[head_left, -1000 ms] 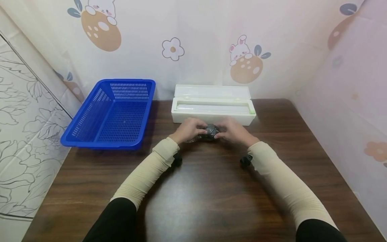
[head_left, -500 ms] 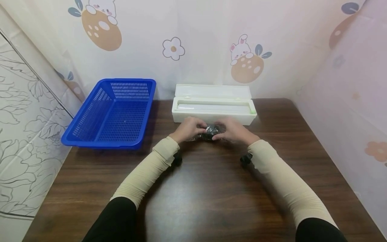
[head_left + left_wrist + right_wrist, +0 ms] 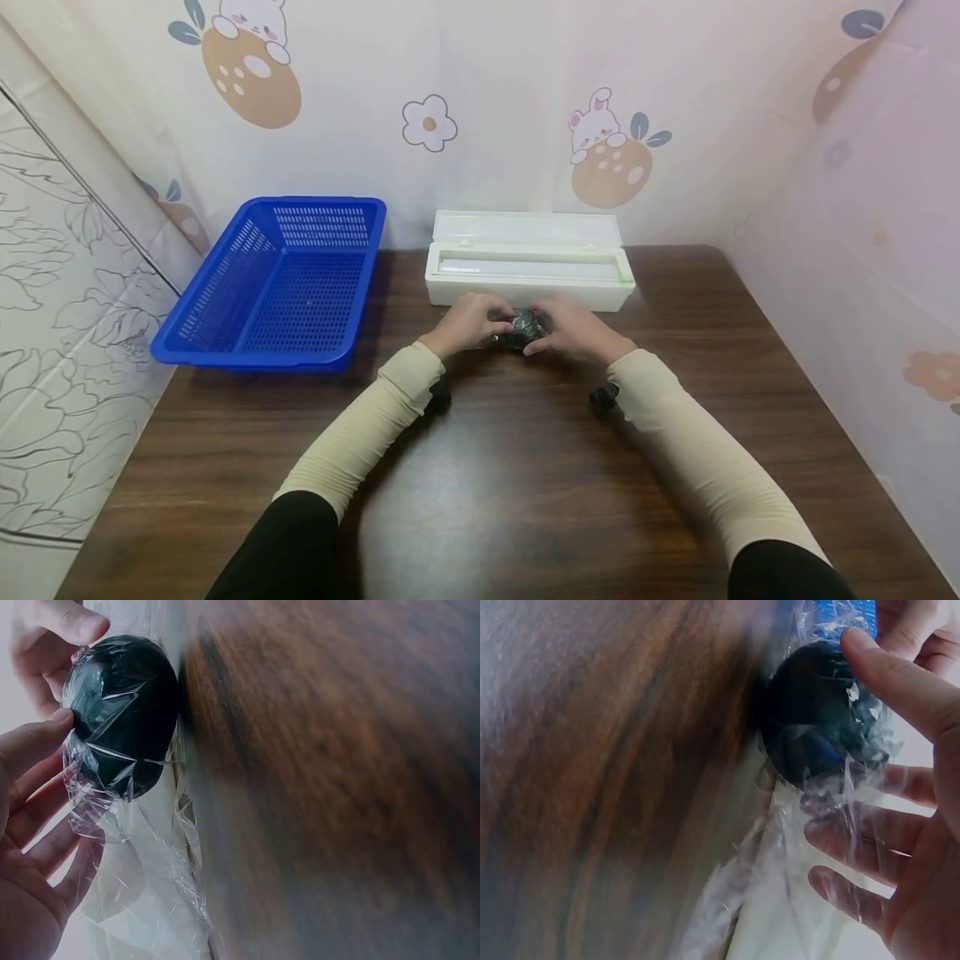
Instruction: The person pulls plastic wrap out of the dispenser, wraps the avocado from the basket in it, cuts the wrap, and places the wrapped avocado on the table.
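A dark, rounded object (image 3: 522,328) sits low at the table's far middle, wrapped in clear, crinkled cling film (image 3: 150,892). My left hand (image 3: 467,323) holds its left side, the thumb against the film and the other fingers behind. From the right, my right hand (image 3: 577,329) holds it too; in the right wrist view its thumb lies on the wrapped dark object (image 3: 817,712) while the fingers bend behind the loose film. Loose film trails below the object in both wrist views. What kind of object is inside cannot be told.
Just behind the hands stands a long white cling film dispenser (image 3: 528,294), its lid (image 3: 525,227) up and a pale roll inside. A blue plastic basket (image 3: 243,360) stands at the far left of the brown wooden table (image 3: 510,483). Patterned curtains (image 3: 495,108) hang behind.
My right hand has shifted slightly around the wrapped object, its thumb now farther left along the near side. My left hand stays almost in place. Basket and dispenser have not moved.
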Demonstrator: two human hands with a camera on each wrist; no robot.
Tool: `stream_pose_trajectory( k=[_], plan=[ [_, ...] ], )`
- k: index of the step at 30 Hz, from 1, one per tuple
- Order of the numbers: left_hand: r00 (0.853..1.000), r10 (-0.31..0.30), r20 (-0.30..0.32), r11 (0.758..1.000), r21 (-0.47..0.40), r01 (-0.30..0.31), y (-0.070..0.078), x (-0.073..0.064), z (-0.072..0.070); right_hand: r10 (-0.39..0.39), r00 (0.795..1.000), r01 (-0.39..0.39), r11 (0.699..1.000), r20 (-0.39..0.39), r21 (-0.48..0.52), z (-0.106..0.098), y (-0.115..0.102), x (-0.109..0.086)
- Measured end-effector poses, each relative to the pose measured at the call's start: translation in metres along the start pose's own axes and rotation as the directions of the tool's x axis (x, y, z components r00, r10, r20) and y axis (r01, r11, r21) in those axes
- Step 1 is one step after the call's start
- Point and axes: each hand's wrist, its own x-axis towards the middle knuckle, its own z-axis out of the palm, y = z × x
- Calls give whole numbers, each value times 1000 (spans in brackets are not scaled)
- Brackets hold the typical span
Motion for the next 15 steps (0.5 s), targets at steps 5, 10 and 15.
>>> stream_pose_trajectory(
  k=[5,10,15],
  plan=[
    [1000,10,-2,1000,24,-10,1,-1,-1,36,999,-36,999,11,-15,3,-1,1],
    [1000,5,-7,1000,19,-5,2,-2,-2,5,1000,-5,999,-3,-53,5,-4,2],
    [1000,1,7,1000,18,-1,2,-3,-2,-12,1000,11,998,-21,-64,7,-5,1]
  ],
)
